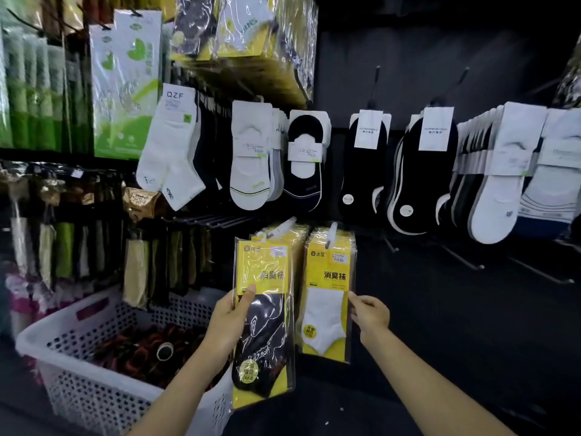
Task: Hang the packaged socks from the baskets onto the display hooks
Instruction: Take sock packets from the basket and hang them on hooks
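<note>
My left hand grips a yellow pack of black socks by its left edge, holding it upright in front of a stack of the same yellow packs on a display hook. My right hand touches the right edge of a yellow pack of white socks that hangs on the neighbouring hook; its fingers pinch the pack's side. A white perforated basket stands at lower left, holding dark red and black packaged items.
Rows of white and black loose socks hang on hooks above. Bare hooks stick out at right over a dark panel. Green and brown packs fill the left shelves.
</note>
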Tool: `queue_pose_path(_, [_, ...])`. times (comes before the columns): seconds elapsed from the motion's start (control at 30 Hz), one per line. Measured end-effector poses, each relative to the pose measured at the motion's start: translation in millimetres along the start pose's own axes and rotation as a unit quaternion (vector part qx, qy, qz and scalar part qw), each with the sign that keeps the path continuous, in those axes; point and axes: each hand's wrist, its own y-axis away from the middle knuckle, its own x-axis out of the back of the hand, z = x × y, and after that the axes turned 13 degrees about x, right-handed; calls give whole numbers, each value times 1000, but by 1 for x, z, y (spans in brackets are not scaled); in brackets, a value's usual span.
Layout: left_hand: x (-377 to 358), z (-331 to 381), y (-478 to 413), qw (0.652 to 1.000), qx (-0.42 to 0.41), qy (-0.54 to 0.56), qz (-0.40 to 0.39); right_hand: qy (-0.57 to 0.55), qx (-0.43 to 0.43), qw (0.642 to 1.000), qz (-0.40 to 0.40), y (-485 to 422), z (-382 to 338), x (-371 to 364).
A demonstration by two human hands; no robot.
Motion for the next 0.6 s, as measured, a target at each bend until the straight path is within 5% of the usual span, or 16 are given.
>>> queue_pose_path(0.1, [-9,0,4,999,15,32,-30,-7,12,1000,-3,13,2,12])
queue_pose_path(0.33, [-58,0,12,991,33,71,-105,-92,58,961,-253,60,-29,16])
queue_pose_path(0.6, [-85,-1,6,995,35,63,-69,-95,138,970,-174,54,-37,26])
